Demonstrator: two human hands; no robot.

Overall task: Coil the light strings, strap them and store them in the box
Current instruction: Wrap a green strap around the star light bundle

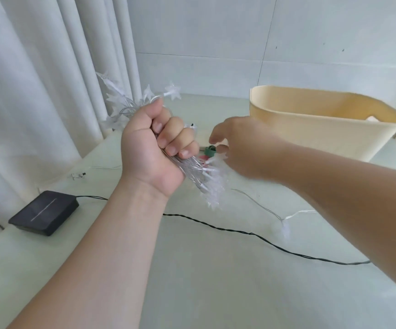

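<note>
Gripping a coiled bundle of star lights (200, 173) in a tight fist, the left hand (154, 148) holds it above the pale worktop (216, 288). Right hand (246, 146) reaches to a small green strap (209, 151) just beyond the bundle, fingers blurred, so I cannot tell if they pinch it. Cream box (310, 136) stands at the back right; black solar panel (44, 212) lies at left, its cable (239, 231) trailing across the worktop.
</note>
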